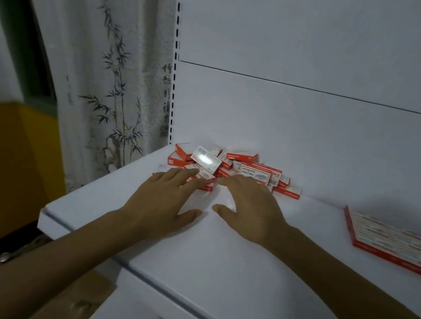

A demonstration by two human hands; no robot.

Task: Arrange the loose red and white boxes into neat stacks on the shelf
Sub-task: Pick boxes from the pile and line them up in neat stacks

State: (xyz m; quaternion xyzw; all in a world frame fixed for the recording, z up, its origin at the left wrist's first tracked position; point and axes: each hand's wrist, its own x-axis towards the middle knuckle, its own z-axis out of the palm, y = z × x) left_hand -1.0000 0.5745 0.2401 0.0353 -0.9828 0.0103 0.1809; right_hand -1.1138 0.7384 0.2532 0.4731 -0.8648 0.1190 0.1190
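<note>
Both hands lie flat, palms down on the shelf (220,262), fingers spread, gripping nothing. The left hand (165,196) touches the nearest boxes in the loose pile (231,167) at 12 o'clock. The right hand (248,208) reaches the pile's edge, but I can't tell if it touches. A flat row of boxes (390,241) sits at 3 o'clock.
</note>
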